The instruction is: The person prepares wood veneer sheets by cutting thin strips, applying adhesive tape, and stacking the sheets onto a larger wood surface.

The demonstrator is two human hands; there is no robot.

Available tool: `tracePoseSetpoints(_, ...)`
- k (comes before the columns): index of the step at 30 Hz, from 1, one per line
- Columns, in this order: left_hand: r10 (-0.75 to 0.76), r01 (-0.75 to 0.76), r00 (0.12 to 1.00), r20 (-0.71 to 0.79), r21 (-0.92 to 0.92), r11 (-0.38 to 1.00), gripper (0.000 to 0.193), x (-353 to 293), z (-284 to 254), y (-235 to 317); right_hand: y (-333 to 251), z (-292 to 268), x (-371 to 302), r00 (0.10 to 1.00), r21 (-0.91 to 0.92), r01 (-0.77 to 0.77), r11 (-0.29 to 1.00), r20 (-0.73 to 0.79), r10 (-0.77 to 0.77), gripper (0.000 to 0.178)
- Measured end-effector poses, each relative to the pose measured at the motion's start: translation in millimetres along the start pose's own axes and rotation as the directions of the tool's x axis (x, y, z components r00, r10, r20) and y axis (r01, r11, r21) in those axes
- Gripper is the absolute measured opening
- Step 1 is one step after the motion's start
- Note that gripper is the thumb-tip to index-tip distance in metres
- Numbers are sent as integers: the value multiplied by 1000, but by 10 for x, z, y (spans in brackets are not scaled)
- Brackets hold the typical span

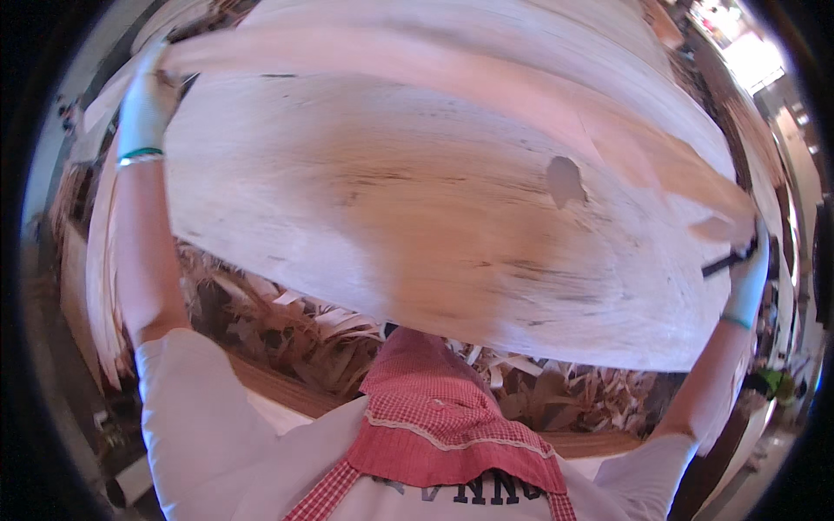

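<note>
My left hand (149, 95), in a pale glove with a green cuff, is raised at the far left. Its fingers are closed on one end of a long, thin wood veneer sheet (417, 65), blurred by motion. At the right, my gloved right hand (751, 273) is closed at the veneer's other end. A short dark stick-like tool (728, 260) juts from that hand; its kind is unclear. Between my arms lies a broad pale veneer sheet (452, 217) with dark streaks and a ragged hole (566, 181) towards the right.
Curled wood shavings and scraps (321, 326) lie below the broad sheet's near edge, close to my red checked apron (443, 391). Layered veneer edges (102, 286) rise along the left, and more wood (756, 130) stands along the right. A bright window (751, 61) is at the upper right.
</note>
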State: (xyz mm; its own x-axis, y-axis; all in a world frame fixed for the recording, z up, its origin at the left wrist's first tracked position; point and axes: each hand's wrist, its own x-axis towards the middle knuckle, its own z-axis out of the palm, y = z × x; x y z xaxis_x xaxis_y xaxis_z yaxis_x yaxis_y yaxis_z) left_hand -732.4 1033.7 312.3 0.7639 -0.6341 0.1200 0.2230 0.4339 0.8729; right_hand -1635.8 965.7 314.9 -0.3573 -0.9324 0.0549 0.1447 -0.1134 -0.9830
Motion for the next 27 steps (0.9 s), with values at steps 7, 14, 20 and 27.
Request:
tracePoseSetpoints(7, -184, 234, 969, -163, 386, 892, 20, -1114, -609, -593, 665, -232, -677, 982, -139, -80, 987, -181, 54, 20)
tracePoseSetpoints(14, -219, 310, 922, -318, 274, 910, 23, -1843, -1003, -1327, 1763, -521, -721, 949, -250, -184, 950, -296, 106, 18)
tracePoseSetpoints(20, -154, 310, 871, -466, 279, 909, 28, -2405, -945, -1956, 2398, -1118, -669, 916, -127, -279, 952, -333, 224, 10)
tracePoseSetpoints(27, 69, 323, 792, -607, 512, 796, 37, -2583, -1905, -2529, 2599, -1087, -588, 863, -117, -475, 872, -254, 436, 13)
